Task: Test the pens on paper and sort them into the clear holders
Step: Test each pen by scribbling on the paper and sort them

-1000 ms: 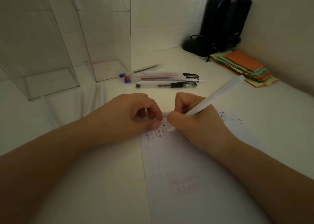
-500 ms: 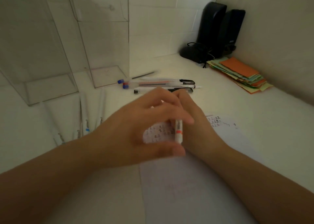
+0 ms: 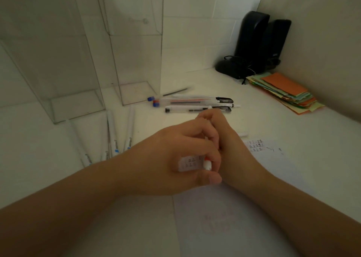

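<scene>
**Both your hands meet on one white pen above the paper**

At your far left stand two clear holders: the nearer one point(image 3: 64, 77) at the table's left, the second point(image 3: 136, 61) just beside it toward the wall. Nothing shows inside either. In front of them a fan of white pens point(image 3: 115, 137) lies on the white table point(image 3: 39, 169), their printed ends pointing toward your left forearm.

Your left hand point(image 3: 175, 157) is curled, thumb below and fingers above, pinching the lower end of a white pen point(image 3: 207, 164) with an orange band; only that short end shows between thumb and forefinger. The pen is lifted above the sheet of paper point(image 3: 244, 217), which lies flat under both wrists and carries small test marks point(image 3: 256, 145) near its far edge.

Your right hand point(image 3: 228, 139) presses against the left, fingers closed around the same pen's upper part; the barrel itself is hidden in the grip.

Beyond your knuckles a row of untested pens point(image 3: 195, 103) lies sideways, some with blue caps, some black. Further right, two black speakers point(image 3: 259, 42) stand in the corner, with a stack of coloured paper slips point(image 3: 285, 92) just beside them.
</scene>
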`<state>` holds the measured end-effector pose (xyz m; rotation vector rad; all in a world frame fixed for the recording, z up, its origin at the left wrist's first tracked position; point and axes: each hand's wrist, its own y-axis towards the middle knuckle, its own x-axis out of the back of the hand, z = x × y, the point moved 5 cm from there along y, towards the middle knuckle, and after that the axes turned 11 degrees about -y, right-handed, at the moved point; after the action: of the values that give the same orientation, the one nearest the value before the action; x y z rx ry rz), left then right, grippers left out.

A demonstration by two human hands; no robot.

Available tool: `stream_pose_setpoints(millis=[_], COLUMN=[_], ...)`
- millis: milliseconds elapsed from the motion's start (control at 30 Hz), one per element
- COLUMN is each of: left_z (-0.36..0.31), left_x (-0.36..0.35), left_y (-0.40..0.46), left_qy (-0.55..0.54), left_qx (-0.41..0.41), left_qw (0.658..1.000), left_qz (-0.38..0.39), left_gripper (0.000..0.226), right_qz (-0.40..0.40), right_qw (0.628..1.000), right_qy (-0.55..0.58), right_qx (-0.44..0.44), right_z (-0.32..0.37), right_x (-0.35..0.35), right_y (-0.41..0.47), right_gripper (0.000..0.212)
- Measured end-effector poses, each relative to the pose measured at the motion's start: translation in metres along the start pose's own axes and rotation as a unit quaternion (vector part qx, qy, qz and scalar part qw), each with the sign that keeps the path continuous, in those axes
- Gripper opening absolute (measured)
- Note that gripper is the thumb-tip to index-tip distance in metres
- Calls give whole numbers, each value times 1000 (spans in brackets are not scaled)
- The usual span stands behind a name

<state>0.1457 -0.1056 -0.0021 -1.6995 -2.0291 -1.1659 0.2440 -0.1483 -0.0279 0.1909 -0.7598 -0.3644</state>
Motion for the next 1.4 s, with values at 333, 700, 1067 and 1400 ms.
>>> stream_pose_setpoints(millis=[333, 700, 1067, 1400], left_z=[41, 53, 42, 33], left_x=[41, 51, 19, 10], left_y=[-17, -21, -8, -6], left_qy=[138, 282, 113, 108], left_qx=[159, 296, 158, 126], left_qw=[973, 900, 980, 985], left_qz=[-97, -149, -51, -41], left_gripper=[37, 53, 35, 31], right_qz=[-73, -175, -142, -7], right_qw=[946, 956, 967, 970], right_qy=[-309, -232, 203, 237], right_qx=[-68, 28, -57, -57], right_z=[-16, 0, -2, 0], right_x=[11, 24, 21, 6], right_y=[0, 1, -1, 1], right_gripper=[36, 16, 22, 17])
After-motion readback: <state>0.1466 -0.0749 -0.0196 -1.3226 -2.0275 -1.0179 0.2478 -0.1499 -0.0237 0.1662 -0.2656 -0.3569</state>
